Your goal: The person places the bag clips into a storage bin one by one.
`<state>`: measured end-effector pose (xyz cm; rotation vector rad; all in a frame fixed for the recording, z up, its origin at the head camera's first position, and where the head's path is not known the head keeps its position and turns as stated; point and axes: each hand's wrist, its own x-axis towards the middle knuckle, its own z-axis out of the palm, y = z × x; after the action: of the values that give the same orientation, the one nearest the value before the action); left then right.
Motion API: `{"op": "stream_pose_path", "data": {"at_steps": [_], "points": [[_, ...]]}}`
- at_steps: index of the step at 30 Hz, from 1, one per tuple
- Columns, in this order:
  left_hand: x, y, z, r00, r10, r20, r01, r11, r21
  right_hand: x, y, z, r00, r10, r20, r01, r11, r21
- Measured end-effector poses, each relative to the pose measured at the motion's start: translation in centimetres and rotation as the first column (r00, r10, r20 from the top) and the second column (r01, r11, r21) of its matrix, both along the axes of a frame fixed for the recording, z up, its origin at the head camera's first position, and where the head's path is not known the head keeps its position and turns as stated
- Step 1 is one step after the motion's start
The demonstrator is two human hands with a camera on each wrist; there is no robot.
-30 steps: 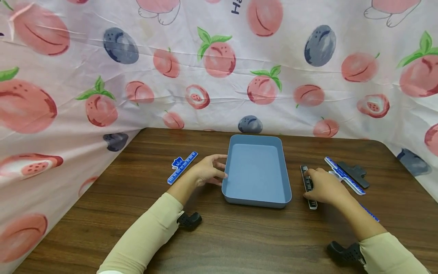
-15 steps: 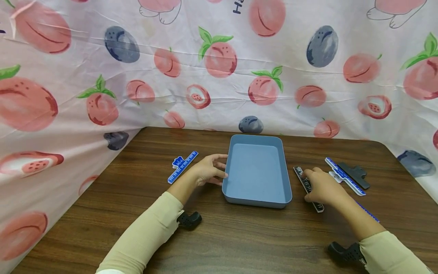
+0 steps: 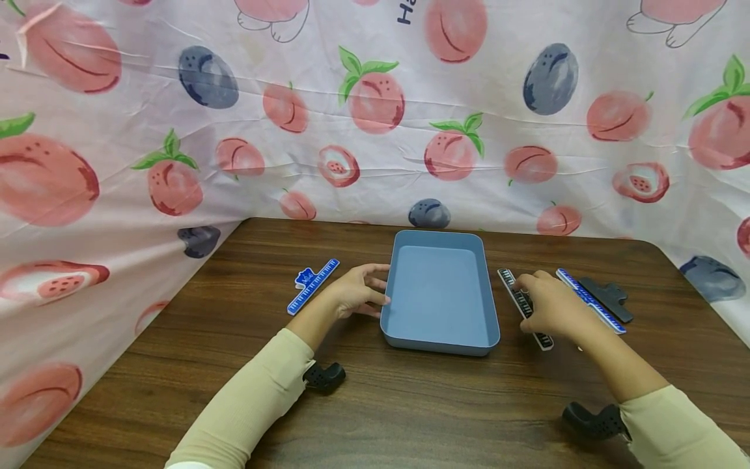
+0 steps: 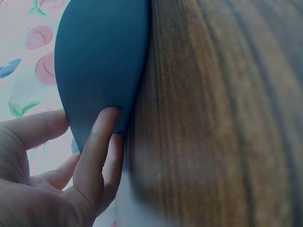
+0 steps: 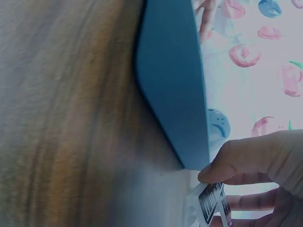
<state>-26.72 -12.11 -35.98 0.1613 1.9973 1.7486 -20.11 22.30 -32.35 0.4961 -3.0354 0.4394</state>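
Observation:
My right hand [image 3: 553, 309] pinches a long black clip [image 3: 508, 279] with a white piano-key pattern, right of the blue-grey tray [image 3: 439, 345]. In the right wrist view, the thumb is on the near end of the black clip [image 5: 210, 201], with other fingers behind it. My left hand [image 3: 354, 293] rests relaxed fingers against the tray's left outer wall. Its fingertips touch the tray wall [image 4: 102, 61] in the left wrist view. Beyond the right hand lies a blue-and-white piano-key clip [image 3: 592, 301], partly hidden by that hand.
Beside that blue clip is a plain dark clip [image 3: 609, 299]. Another blue-and-white clip [image 3: 313, 286] lies left of the tray. A small white bit [image 3: 580, 348] peeks out by the right forearm. A fruit-print cloth [image 3: 375, 163] hangs behind the wooden table [image 3: 410, 417].
The black clip has swung to a slant, its far end turning toward the tray, and moved slightly away with my right hand. The right forearm now covers another blue clip. My left hand stays put.

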Motion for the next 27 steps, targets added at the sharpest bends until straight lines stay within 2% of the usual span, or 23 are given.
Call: {"op": "stream_pose_path", "data": {"at_steps": [11, 17, 27], "points": [[-0.2, 0.3, 0.1, 1.000, -0.006, 0.007, 0.006, 1.000, -0.001, 0.3, -0.5, 2.5, 0.999, 0.050, 0.003, -0.050, 0.999, 0.000], [-0.3, 0.2, 0.2, 1.000, 0.009, 0.007, -0.009, 1.000, -0.010, -0.3, -1.3, 3.7, 0.996, 0.084, -0.019, -0.084, 0.996, 0.016], [-0.2, 0.1, 0.0, 1.000, 0.000, 0.010, 0.001, 1.000, -0.009, -1.4, -2.6, 5.0, 0.995, 0.099, 0.000, -0.099, 0.995, 0.001]]}}
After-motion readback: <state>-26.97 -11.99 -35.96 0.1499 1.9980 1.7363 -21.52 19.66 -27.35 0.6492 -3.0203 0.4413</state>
